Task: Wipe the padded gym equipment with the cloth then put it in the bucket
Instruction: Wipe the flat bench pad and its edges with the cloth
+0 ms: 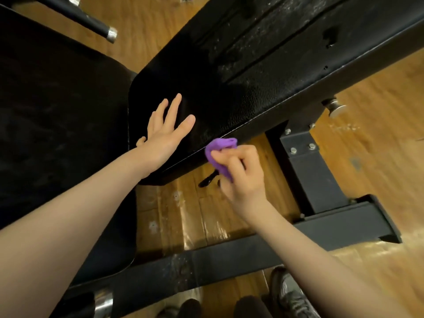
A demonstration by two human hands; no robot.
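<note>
**A:** What fills the nine o'clock side?

**B:** A broad black padded seat cushion (pixel 57 125) takes up that whole side. Just right of it, separated by a narrow gap, a long black textured vinyl bench pad (pixel 241 72) runs from the centre up toward one o'clock. Its far part is speckled with pale marks.

**A:** Where are the hands?

**B:** The left hand (pixel 165 136) lies flat on the near end of the bench pad, fingers straight and spread, pointing toward one o'clock, gripping nothing. At four o'clock from it, the right hand (pixel 241 173) is curled tightly around a small crumpled purple cloth (pixel 220 154), pinching it between thumb and fingers.

**A:** Where exactly is the cloth?

**B:** Against the pad's lower side edge, along the pale stitched seam, just right of the left hand. Whether it presses the pad or only sits beside it, I cannot tell.

**A:** And further right?

**B:** A black steel frame (pixel 321 180) with bolted plates stands under the pad at three o'clock, on a glossy wooden plank floor (pixel 378 157). A silver adjustment knob (pixel 336 109) juts out above it. At five o'clock, a grey laced trainer (pixel 289 294) stands on the floor.
</note>
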